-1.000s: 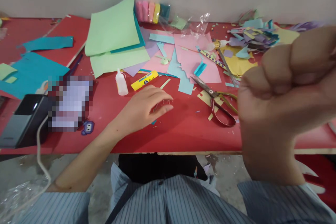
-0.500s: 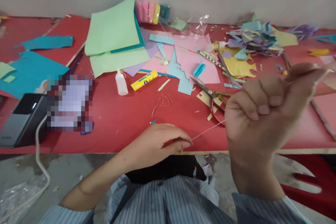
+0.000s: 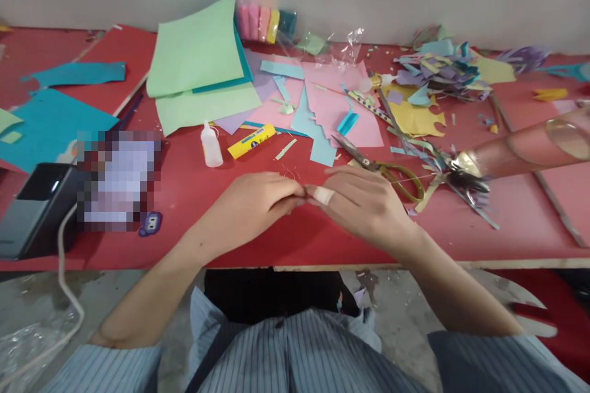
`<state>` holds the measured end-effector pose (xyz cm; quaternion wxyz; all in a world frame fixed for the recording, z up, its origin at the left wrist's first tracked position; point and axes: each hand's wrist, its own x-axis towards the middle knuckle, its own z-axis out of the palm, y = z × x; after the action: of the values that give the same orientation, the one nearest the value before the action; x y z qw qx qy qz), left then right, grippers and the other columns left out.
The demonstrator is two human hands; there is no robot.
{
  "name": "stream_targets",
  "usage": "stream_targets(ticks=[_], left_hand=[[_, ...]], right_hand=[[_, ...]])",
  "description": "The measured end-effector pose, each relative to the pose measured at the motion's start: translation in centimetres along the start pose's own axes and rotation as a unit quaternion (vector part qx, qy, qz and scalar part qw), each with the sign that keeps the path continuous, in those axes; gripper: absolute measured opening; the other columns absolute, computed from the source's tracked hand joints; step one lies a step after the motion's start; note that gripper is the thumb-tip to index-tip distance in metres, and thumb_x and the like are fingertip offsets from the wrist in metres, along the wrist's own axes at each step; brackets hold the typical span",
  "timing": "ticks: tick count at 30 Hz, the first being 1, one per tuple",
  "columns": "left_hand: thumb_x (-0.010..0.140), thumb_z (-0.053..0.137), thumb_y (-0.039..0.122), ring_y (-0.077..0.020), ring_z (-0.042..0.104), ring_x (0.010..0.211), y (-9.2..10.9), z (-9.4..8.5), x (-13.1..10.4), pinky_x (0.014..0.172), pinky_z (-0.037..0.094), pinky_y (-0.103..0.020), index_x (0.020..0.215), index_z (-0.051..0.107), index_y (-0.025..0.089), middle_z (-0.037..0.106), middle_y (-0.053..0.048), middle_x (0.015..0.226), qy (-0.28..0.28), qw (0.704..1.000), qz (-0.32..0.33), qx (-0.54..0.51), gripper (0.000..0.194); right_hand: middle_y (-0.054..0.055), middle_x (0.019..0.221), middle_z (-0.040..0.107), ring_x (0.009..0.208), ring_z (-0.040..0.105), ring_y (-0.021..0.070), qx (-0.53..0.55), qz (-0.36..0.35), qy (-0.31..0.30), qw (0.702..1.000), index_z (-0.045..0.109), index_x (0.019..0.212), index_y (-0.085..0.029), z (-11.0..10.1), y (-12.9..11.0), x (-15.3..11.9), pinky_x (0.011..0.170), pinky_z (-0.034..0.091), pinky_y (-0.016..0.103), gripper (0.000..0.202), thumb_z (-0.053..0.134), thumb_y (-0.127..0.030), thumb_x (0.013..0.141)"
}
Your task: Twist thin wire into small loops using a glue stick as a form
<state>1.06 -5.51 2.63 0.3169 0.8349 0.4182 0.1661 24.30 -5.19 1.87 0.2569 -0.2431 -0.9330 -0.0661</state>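
Above the red table (image 3: 193,239), my left hand (image 3: 253,202) and my right hand (image 3: 369,206) meet with fingertips pinched together. What the fingertips hold is too small to make out. A pale band wraps one finger of my right hand. Just beyond that hand lie scissors (image 3: 369,163) with yellowish handles, partly covered by it. A thin thread (image 3: 412,178) runs from near my right hand toward a tube-like roll (image 3: 534,147) with a dark clip and paper strips at its end.
Beyond my hands lie a white squeeze bottle (image 3: 212,146), a yellow glue stick (image 3: 251,141) and pink paper (image 3: 343,104). Green sheets (image 3: 198,49) are at the back. A phone (image 3: 122,178) and dark device (image 3: 37,209) with a cable stand left. Shredded strips (image 3: 442,67) heap at back right.
My right hand has come down and left to meet my left hand, which has moved slightly up and left. The tube-like roll with strips now shows at the right.
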Motion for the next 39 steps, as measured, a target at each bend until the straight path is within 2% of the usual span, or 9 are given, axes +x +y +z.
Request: stream_targets(ticks=[1, 2, 5, 10, 14, 20, 30, 35, 39], left_hand=[[0.102, 0.056, 0.028, -0.0161, 0.067, 0.084, -0.3, -0.4, 0.5, 0.072, 0.044, -0.028, 0.096, 0.071, 0.017, 0.074, -0.001, 0.091, -0.014, 1.0, 0.003, -0.002, 0.019], [0.102, 0.056, 0.028, -0.016, 0.067, 0.086, -0.5, -0.7, 0.9, 0.073, 0.044, -0.028, 0.096, 0.071, 0.018, 0.075, 0.0, 0.092, -0.025, 1.0, 0.009, 0.004, 0.019], [0.103, 0.054, 0.03, -0.0187, 0.066, 0.097, -1.3, -2.0, 2.1, 0.083, 0.044, -0.032, 0.101, 0.072, 0.02, 0.075, 0.0, 0.1, -0.013, 0.998, 0.004, 0.064, 0.021], [0.104, 0.051, 0.028, -0.0214, 0.063, 0.104, -2.3, -3.4, 3.6, 0.087, 0.044, -0.035, 0.105, 0.072, 0.019, 0.072, -0.003, 0.107, -0.039, 0.988, 0.009, 0.151, 0.023], [0.1, 0.056, 0.021, -0.0228, 0.063, 0.1, -3.3, -2.9, 4.6, 0.083, 0.044, -0.036, 0.102, 0.072, 0.017, 0.071, -0.006, 0.104, -0.044, 0.971, 0.029, 0.231, 0.017], [0.1, 0.053, 0.016, -0.021, 0.061, 0.094, -4.3, -1.2, 4.9, 0.083, 0.043, -0.036, 0.095, 0.069, 0.016, 0.067, -0.005, 0.096, -0.046, 0.964, 0.087, 0.248, 0.017], [0.103, 0.046, 0.018, -0.0207, 0.06, 0.098, -3.7, -1.1, 4.5, 0.084, 0.041, -0.034, 0.098, 0.066, 0.015, 0.067, -0.005, 0.099, -0.056, 0.979, 0.065, 0.184, 0.021], [0.103, 0.049, 0.024, -0.0194, 0.061, 0.098, -3.1, -1.3, 4.1, 0.081, 0.041, -0.032, 0.101, 0.064, 0.016, 0.067, -0.005, 0.102, -0.059, 0.993, 0.018, 0.105, 0.017], [0.102, 0.051, 0.022, -0.0171, 0.062, 0.094, -2.7, -1.1, 3.9, 0.078, 0.042, -0.03, 0.101, 0.063, 0.019, 0.07, -0.002, 0.101, -0.019, 0.999, 0.003, 0.043, 0.013]], right_hand=[[0.002, 0.068, 0.067, 0.065, 0.059, 0.0145, -0.01, 0.008, -0.008, 1.0, 0.07, 0.09, -0.014, 0.1, 0.3, 0.2, 0.066, 0.049, 0.031, 0.015, 0.058, -0.013, 0.099], [0.002, 0.065, 0.063, 0.062, 0.056, 0.0144, -0.022, 0.016, -0.017, 0.999, 0.07, 0.087, -0.014, 0.2, 0.7, 0.3, 0.059, 0.043, 0.03, 0.018, 0.057, -0.015, 0.1], [0.004, 0.069, 0.065, 0.065, 0.057, 0.0151, -0.031, 0.025, -0.026, 0.999, 0.07, 0.085, -0.013, 0.5, 2.0, 0.7, 0.059, 0.038, 0.03, 0.026, 0.056, -0.027, 0.103], [0.003, 0.071, 0.066, 0.065, 0.059, 0.015, -0.05, 0.055, -0.089, 0.993, 0.068, 0.08, -0.016, 1.7, 3.5, 0.7, 0.059, 0.033, 0.031, 0.033, 0.051, -0.029, 0.105], [0.001, 0.078, 0.072, 0.072, 0.066, 0.0156, -0.019, 0.095, -0.116, 0.989, 0.069, 0.088, -0.018, 2.4, 3.8, 0.2, 0.061, 0.036, 0.029, 0.026, 0.054, -0.03, 0.104], [0.001, 0.082, 0.076, 0.078, 0.071, 0.0174, -0.004, 0.13, -0.155, 0.979, 0.069, 0.092, -0.019, 2.6, 3.9, -0.3, 0.064, 0.038, 0.029, 0.021, 0.054, -0.03, 0.103], [0.003, 0.087, 0.077, 0.078, 0.071, 0.0185, 0.021, 0.17, -0.183, 0.968, 0.071, 0.1, -0.02, 2.7, 3.7, -0.4, 0.061, 0.037, 0.029, 0.022, 0.052, -0.031, 0.104], [0.003, 0.084, 0.074, 0.079, 0.07, 0.0182, 0.021, 0.155, -0.159, 0.975, 0.068, 0.096, -0.018, 2.2, 3.4, -0.1, 0.064, 0.039, 0.029, 0.022, 0.05, -0.028, 0.104], [0.003, 0.08, 0.071, 0.066, 0.063, 0.0158, -0.007, 0.153, -0.121, 0.981, 0.067, 0.094, -0.018, 1.7, 2.6, 0.2, 0.059, 0.036, 0.028, 0.022, 0.048, -0.025, 0.102]])
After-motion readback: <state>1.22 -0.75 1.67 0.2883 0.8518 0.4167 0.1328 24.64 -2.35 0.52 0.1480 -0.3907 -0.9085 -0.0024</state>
